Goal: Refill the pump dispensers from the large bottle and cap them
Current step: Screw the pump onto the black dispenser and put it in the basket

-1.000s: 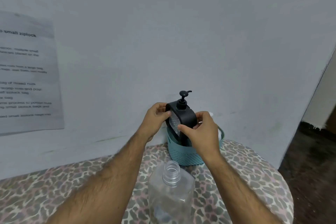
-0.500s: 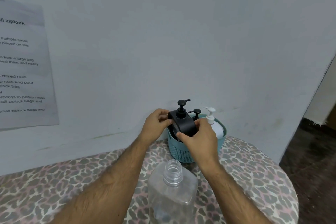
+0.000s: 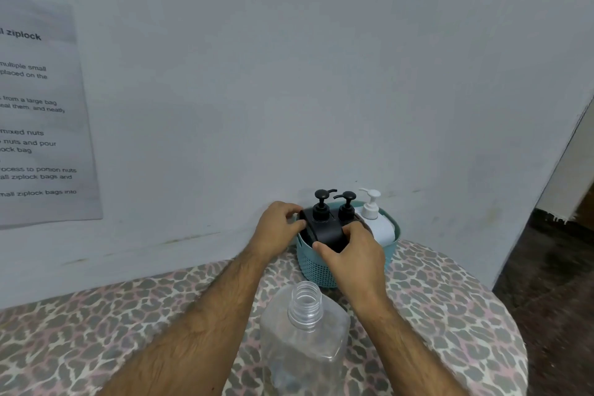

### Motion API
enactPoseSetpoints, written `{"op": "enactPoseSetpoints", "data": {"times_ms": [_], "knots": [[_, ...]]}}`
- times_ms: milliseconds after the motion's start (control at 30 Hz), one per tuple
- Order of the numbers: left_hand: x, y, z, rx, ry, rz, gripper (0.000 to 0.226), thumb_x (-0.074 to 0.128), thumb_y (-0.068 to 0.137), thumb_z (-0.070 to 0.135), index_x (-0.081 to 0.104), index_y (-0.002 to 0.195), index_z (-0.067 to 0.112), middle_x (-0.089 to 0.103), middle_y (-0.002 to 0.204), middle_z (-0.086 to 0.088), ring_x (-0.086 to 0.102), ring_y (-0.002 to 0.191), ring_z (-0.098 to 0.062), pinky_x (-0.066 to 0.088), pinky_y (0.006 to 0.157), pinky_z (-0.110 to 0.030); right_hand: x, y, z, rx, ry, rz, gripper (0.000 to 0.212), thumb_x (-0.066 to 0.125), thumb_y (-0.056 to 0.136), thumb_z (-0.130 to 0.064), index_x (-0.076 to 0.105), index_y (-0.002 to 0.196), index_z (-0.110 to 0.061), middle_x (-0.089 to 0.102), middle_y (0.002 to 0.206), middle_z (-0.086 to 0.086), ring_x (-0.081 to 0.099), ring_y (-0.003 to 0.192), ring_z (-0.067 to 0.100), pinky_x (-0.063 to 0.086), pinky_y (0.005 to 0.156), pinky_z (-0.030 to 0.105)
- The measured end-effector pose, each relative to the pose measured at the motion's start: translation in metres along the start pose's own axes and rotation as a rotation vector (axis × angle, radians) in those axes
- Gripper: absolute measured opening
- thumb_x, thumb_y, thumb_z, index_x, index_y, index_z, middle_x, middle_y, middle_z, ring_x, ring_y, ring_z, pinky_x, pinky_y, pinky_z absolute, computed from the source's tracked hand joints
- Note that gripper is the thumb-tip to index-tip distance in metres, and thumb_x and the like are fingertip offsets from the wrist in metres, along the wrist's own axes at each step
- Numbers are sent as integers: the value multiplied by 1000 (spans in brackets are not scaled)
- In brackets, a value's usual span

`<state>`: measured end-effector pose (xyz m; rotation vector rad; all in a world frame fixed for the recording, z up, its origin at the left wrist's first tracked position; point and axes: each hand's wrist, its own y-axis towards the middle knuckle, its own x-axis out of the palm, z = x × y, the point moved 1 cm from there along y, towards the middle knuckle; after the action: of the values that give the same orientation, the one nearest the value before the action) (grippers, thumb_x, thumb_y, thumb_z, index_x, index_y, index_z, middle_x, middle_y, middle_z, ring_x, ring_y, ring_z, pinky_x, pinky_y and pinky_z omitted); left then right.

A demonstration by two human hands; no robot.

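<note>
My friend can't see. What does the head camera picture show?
Two hands, left hand and right hand, grip a black pump dispenser in a teal basket, beside another black pump and a white one. An uncapped clear bottle stands nearer on the leopard-print table.

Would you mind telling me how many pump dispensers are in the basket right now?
3. A black dispenser at the left, gripped by both hands; a second black one in the middle behind it; a white one at the right. The basket may hide others lower down.

Both hands, left (image 3: 278, 228) and right (image 3: 350, 254), forward, fingers curled.
</note>
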<state>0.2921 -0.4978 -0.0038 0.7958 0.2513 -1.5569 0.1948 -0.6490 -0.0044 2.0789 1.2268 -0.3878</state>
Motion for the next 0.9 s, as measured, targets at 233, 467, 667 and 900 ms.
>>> {"op": "enactPoseSetpoints", "data": {"times_ms": [233,467,667,900], "knots": [[1,-3,0,-8,67,-51,25,56,85,12,78,95,15,76,87,-2,69,85,-19,56,81,-39,4,1,2,-36,-146,-36,38,71,80,-51,62,92,-16,54,92,-4,55,87,17,50,82,37],[5,-4,0,-11,63,-54,27,53,94,19,73,80,9,62,62,3,51,54,-8,41,58,-28,1,2,3,-65,-203,-36,24,55,97,-34,60,83,-14,56,86,0,54,80,18,45,77,35],[6,-4,-4,-14,81,-50,34,60,96,38,70,120,15,71,110,1,63,98,-12,48,83,-29,-5,12,-1,-51,-185,-49,18,64,90,-21,65,108,-17,69,97,-1,64,92,21,51,76,34],[3,-5,2,-14,77,-129,31,61,95,44,73,117,26,70,92,12,60,75,3,38,61,-14,-1,16,4,-74,-274,-78,17,62,91,-34,71,94,-19,64,93,0,57,83,16,47,73,31]]}}
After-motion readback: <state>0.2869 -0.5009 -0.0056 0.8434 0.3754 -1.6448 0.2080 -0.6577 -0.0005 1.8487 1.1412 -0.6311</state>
